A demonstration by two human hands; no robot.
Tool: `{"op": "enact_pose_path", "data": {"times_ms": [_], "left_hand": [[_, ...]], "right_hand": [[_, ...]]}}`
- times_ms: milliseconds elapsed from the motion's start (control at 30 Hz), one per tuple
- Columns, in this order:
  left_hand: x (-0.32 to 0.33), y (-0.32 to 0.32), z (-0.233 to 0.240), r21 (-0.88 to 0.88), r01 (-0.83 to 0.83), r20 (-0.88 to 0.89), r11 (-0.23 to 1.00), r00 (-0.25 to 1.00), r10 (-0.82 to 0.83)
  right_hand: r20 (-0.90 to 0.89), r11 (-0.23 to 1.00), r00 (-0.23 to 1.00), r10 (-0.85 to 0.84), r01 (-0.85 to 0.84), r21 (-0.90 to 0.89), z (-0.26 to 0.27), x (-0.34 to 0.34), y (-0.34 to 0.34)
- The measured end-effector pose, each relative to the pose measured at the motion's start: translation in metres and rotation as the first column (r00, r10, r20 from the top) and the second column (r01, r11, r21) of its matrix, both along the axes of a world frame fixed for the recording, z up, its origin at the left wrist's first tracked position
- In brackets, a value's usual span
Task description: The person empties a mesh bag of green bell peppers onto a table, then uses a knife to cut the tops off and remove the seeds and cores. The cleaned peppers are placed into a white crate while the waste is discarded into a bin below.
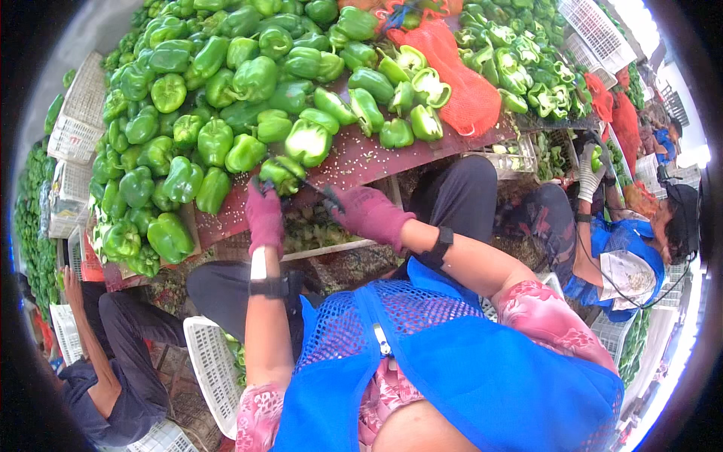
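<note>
In a purple work glove, my left hand (264, 217) grips a green bell pepper (282, 175) at the front edge of the dark red table (370, 157). My right hand (370, 217), gloved alike, is closed around a knife's dark handle (333, 199). The knife's thin blade reaches up and left to the pepper; how deep it sits in the flesh is hard to tell. Just beyond lies a cut pepper half (309, 141), its pale inside showing. Whole green bell peppers (214, 141) are heaped to the left, and cut ones (427, 121) lie to the right.
A red mesh bag (460, 85) lies across the tabletop before another pile of cut peppers (517, 68). Below the edge stands a crate of green scraps (316, 229). White crates (212, 367) flank my seat. Co-workers sit on the left (113, 367) and right (615, 248).
</note>
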State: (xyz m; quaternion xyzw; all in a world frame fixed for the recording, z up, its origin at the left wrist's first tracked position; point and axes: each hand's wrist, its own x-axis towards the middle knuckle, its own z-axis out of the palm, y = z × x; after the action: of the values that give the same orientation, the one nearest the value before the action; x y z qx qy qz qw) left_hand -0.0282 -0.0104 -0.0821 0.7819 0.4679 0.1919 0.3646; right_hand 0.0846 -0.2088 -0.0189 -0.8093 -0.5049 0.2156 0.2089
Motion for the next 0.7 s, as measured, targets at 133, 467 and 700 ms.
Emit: {"op": "enact_pose_path", "data": {"times_ms": [133,467,700], "left_hand": [[0.050,-0.009,0.021,-0.023,0.077,0.050,0.997,0.996,-0.076],[0.039,0.039,0.055,0.470,0.130,-0.477,0.873,0.870,0.127],[0.018,0.046,0.062,0.142,0.042,-0.475,0.989,0.880,0.031]], "right_hand": [[-0.031,0.986,0.985,-0.167,0.167,0.016,-0.013,0.029,-0.007],[-0.110,0.910,0.972,-0.207,0.233,0.344,-0.033,0.030,-0.022],[-0.138,0.818,0.963,-0.233,0.271,0.508,-0.023,0.016,-0.026]]}}
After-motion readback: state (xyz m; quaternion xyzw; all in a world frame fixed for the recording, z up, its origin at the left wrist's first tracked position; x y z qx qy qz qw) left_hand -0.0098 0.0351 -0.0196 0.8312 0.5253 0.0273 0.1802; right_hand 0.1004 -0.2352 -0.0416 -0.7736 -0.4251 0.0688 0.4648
